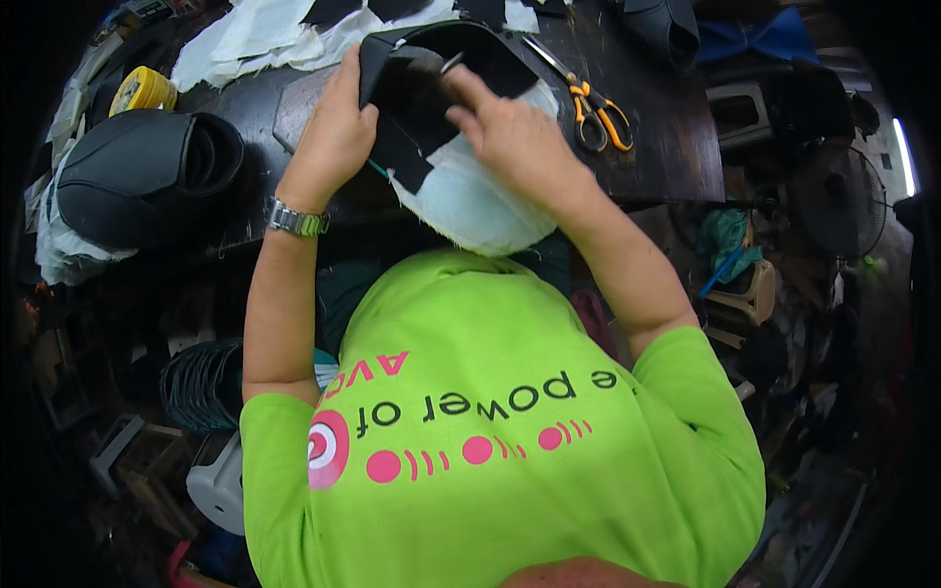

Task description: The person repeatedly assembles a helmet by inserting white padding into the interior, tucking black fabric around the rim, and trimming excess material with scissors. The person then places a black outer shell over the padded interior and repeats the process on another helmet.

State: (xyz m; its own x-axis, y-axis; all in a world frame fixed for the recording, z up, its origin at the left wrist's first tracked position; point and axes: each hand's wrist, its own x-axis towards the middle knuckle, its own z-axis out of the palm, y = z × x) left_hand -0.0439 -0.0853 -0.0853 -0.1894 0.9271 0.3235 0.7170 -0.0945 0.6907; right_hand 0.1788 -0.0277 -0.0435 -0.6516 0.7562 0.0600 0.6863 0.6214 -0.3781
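Observation:
At the table's near edge, a stiff black piece (400, 147) lies curved open, with white fabric (480, 201) spread under and beside it. My left hand (338, 127) grips its left side, the fingers along the outside and the thumb near the rim. My right hand (515, 142) is over the inside of the piece, its fingers curled. A small shiny metallic end (452, 63) shows at the index fingertip, beside a blurred patch; what kind of tool it is I cannot tell.
Orange-handled scissors (603, 118) lie to the right on the dark table (676, 147). At left are finished-looking black moulded pieces (127, 176) and a yellow tub (144, 90). White fabric scraps (265, 34) cover the far side. A fan (838, 201) stands beyond the table's right edge.

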